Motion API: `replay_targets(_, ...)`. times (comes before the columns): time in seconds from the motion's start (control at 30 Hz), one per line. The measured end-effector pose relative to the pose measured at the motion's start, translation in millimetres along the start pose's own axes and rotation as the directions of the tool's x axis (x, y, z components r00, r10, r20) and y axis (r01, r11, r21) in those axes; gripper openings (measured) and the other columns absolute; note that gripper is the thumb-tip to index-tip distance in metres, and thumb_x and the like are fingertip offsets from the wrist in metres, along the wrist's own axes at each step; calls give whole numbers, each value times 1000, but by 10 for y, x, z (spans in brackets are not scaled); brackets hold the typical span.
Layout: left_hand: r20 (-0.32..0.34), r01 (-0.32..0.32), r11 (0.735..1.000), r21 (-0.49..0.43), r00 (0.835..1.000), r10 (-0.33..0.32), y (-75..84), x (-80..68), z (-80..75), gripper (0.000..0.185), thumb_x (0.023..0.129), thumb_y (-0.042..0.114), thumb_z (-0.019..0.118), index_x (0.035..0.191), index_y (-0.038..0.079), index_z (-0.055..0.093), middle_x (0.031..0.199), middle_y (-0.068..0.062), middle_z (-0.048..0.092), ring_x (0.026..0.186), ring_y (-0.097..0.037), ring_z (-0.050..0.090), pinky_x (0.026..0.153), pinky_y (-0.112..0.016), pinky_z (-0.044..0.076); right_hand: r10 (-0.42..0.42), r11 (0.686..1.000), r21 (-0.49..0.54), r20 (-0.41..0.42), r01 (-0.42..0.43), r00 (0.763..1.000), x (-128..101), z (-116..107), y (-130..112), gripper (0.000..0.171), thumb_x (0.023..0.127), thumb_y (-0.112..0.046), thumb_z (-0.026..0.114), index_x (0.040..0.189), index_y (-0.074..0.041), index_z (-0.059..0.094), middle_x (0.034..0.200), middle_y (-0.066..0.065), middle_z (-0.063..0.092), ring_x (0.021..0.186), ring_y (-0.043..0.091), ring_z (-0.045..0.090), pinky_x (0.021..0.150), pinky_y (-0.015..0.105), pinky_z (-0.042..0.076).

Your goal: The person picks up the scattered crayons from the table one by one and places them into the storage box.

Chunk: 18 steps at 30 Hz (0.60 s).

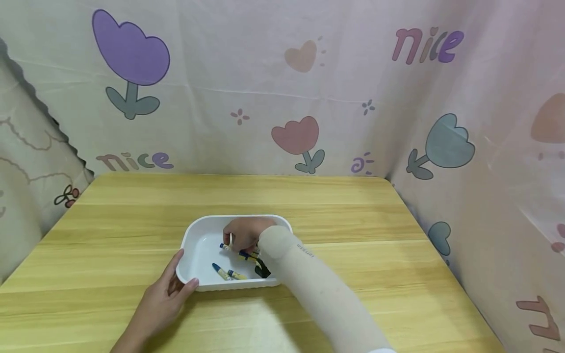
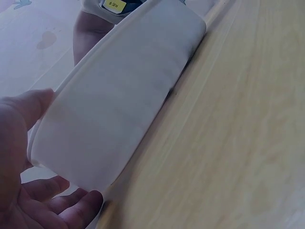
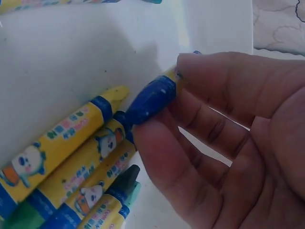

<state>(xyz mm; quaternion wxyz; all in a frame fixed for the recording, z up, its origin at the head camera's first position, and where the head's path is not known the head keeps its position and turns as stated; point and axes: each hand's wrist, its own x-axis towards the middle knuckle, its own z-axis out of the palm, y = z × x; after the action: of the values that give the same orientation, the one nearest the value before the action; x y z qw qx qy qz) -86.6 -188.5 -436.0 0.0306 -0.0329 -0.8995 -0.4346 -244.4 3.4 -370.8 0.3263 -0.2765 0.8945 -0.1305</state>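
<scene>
A white plastic tray (image 1: 194,245) stands on the table with several crayons inside. My left hand (image 1: 161,299) holds its left front corner; in the left wrist view the tray's outer wall (image 2: 114,95) lies between the thumb and the fingers. Over the tray's inside, my right hand (image 1: 247,233) pinches a blue-tipped crayon (image 3: 152,100) between thumb and fingertips. Close beside that crayon, several yellow-wrapped crayons (image 3: 57,143) lie bunched together, with yellow, green and blue ends. Two more crayons (image 1: 236,275) rest near the tray's front wall.
A wood-grain table (image 1: 353,220) spreads around the tray. Behind it and at the right hangs a flower-printed curtain (image 1: 220,88). A beige sleeve (image 1: 322,289) covers the right forearm, which crosses the tray's right front corner.
</scene>
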Motion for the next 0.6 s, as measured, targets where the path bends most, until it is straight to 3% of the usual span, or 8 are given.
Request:
replay_targets(0.1, 6, 0, 1000, -4, 1000, 0, -2, 11, 11, 80, 96, 33, 62, 156, 8, 15, 137, -33, 44, 122, -41, 49, 96, -45, 43, 12, 1000, 5, -15, -12, 1000, 7, 20, 19, 15, 91, -10, 66, 100, -22, 62, 88, -2, 59, 62, 12, 58, 55, 22, 54)
replay_targets(0.33, 12, 2, 1000, 3, 1000, -2, -11, 32, 23, 80, 96, 34, 61, 156, 8, 15, 136, -32, 44, 122, -42, 50, 96, -46, 44, 21, 991, 136, -26, -17, 999, -22, -7, 96, 17, 92, -9, 66, 106, -17, 60, 86, 2, 59, 66, 15, 60, 60, 25, 57)
replay_targets(0.5, 10, -12, 1000, -1, 1000, 12, -10, 32, 0, 79, 96, 33, 63, 155, 7, 17, 137, -33, 43, 121, -42, 50, 94, -44, 46, -29, 993, 115, -107, 41, 994, -145, -117, 162, 22, 93, -19, 68, 114, -14, 61, 93, 0, 60, 70, 13, 62, 61, 23, 56)
replay_targets(0.6, 13, -18, 1000, 16, 1000, 18, -6, 20, -36, 80, 96, 34, 62, 155, 7, 16, 138, -33, 41, 121, -43, 50, 92, -43, 48, -80, 989, 104, -191, 101, 978, -279, -192, 234, 29, 93, -21, 67, 120, -11, 61, 94, -1, 60, 73, 12, 62, 61, 22, 56)
